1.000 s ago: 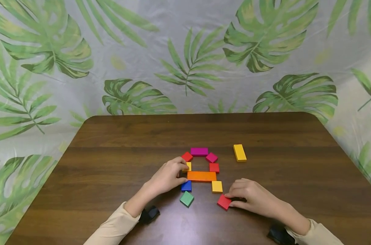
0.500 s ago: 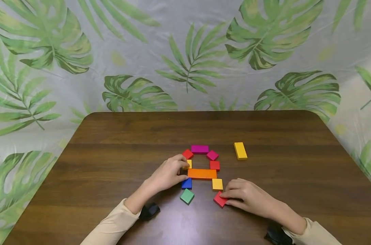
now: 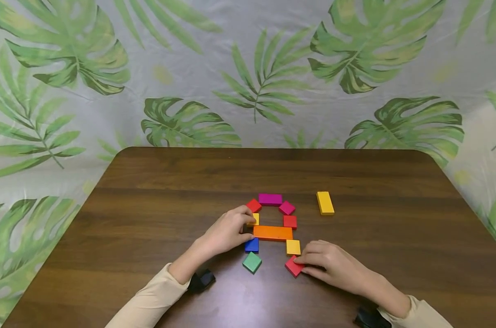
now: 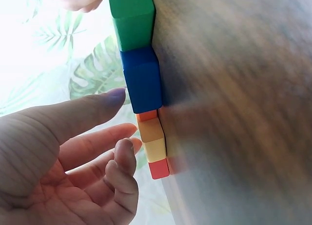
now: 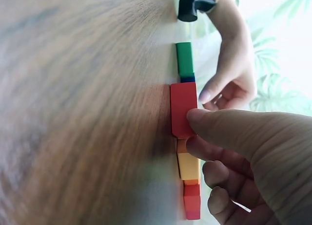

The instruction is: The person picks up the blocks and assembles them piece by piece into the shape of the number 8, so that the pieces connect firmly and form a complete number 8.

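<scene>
Flat coloured blocks form an outline on the table. At its lower right, my right hand (image 3: 335, 264) pinches a red block (image 3: 292, 266) between thumb and fingers. The block lies tilted just below a yellow square block (image 3: 293, 247). Over the left side is my left hand (image 3: 227, 230), fingers loosely bent, near a partly hidden yellow block (image 3: 256, 219). Its thumb is close to the blue block (image 4: 142, 84) and the end of the long orange block (image 3: 273, 233). Below the blue one lies a green block (image 3: 252, 262). Whether the left fingertips touch anything is unclear.
The outline's top has a magenta bar (image 3: 270, 199), a tilted red block (image 3: 254, 205) and a tilted magenta block (image 3: 287, 207), with a red square (image 3: 290, 222) below. A separate yellow bar (image 3: 325, 203) lies to the right on the brown table (image 3: 170, 191).
My right hand has moved slightly left with the red block, bringing it under the yellow square's lower left. My left hand stays over the left side. The head view has shifted a little.
</scene>
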A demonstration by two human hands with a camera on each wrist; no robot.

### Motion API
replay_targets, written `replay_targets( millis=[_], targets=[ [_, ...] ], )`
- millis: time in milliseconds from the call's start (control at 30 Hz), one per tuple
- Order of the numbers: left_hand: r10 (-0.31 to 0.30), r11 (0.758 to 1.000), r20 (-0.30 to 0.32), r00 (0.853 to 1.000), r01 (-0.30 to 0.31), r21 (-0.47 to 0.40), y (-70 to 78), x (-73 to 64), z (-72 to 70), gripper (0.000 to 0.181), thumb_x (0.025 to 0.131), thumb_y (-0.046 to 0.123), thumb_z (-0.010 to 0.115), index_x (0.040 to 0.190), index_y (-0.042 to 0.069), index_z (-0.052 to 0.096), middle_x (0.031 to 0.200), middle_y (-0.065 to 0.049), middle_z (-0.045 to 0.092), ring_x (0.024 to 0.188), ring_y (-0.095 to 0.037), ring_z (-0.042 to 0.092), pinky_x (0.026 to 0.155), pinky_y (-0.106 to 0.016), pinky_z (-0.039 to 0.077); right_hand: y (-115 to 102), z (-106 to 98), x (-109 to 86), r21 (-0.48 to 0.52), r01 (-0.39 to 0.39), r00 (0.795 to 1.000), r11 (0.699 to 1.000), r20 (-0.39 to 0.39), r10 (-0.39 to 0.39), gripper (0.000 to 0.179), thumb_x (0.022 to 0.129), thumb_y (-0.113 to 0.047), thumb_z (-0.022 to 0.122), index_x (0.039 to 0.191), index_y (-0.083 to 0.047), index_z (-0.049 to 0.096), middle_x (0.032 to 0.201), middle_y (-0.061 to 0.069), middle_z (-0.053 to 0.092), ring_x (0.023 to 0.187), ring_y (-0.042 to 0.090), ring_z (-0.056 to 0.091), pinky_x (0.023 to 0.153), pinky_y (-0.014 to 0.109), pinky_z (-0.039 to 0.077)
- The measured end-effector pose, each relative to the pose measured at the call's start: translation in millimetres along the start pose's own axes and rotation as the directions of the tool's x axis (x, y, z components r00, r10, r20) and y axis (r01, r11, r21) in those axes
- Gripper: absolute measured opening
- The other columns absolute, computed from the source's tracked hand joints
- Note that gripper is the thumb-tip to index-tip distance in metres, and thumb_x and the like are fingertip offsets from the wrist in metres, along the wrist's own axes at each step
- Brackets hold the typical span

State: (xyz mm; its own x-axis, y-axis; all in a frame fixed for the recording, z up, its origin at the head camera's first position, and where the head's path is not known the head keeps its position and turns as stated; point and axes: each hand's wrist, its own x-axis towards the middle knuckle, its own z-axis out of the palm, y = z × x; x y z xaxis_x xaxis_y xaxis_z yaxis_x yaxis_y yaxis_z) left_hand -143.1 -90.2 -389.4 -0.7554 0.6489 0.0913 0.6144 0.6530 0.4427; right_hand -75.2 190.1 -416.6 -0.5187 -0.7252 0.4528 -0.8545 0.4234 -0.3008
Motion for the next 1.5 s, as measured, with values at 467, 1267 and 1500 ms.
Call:
replay_targets(
  millis=[467,1267,1500],
  targets=[
    [0.011,1.0,-0.01,1.0,-0.011,0.004,0.7,-0.3,0.0,0.025,0.078,0.015,0.075,0.1,0.002,0.07,0.101,-0.006,0.06,0.065,-0.006,0.047,0.06,-0.015,0.043,0,1,-0.3,0.011,-0.035,0.999,0.999,0.014,0.034,0.018,0.081,-0.017,0.072,0.099,-0.017,0.072,0.088,-0.01,0.064,0.081,0.0,0.054,0.077,0.007,0.042],
    [-0.023,1.0,0.011,1.0,0.024,-0.018,1.0,-2.6,1.4,0.027,0.08,0.018,0.074,0.103,0.004,0.07,0.104,-0.004,0.06,0.066,-0.006,0.047,0.061,-0.015,0.042,66,-42,22.0,-0.175,-0.633,0.774,0.754,-0.171,0.61,0.024,0.077,-0.01,0.073,0.096,0.005,0.071,0.082,0.013,0.065,0.064,0.014,0.05,0.055,0.023,0.04],
    [-0.014,1.0,0.006,1.0,0.014,-0.005,1.1,-1.4,0.8,0.027,0.08,0.018,0.073,0.103,0.004,0.07,0.105,-0.003,0.06,0.066,-0.005,0.047,0.061,-0.014,0.042,80,-43,26.4,-0.226,-0.706,0.701,0.671,-0.095,0.706,0.036,0.08,-0.021,0.073,0.1,0.009,0.069,0.09,0.023,0.066,0.076,0.03,0.061,0.066,0.042,0.052]
  ],
)
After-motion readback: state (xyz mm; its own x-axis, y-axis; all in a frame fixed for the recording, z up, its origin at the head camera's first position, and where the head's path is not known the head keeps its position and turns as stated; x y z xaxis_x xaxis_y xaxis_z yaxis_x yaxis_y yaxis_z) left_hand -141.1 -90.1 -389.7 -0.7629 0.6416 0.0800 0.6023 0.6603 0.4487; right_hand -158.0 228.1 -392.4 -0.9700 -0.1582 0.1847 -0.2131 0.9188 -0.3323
